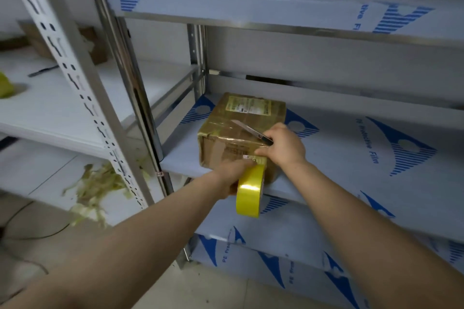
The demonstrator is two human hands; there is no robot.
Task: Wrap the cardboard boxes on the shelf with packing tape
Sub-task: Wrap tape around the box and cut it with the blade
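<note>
Cardboard box [241,130] seemed stiff, tape-slick; best braced at its edges. Left hand [232,174] gripped tape roll [251,192]; right hand [285,147] held knife [251,132].

Brown cardboard box [241,130] under glossy tape, shiny yellow tape roll [250,190], polished metal post [120,40], film-covered shelf [351,158]

A tape-wrapped brown cardboard box [241,128] sits front-left on the film-covered grey shelf [351,170], with bare surface running wide to its right. A shiny steel upright post [130,83] stands close on its left, and an upper shelf board [251,5] is overhead.
</note>
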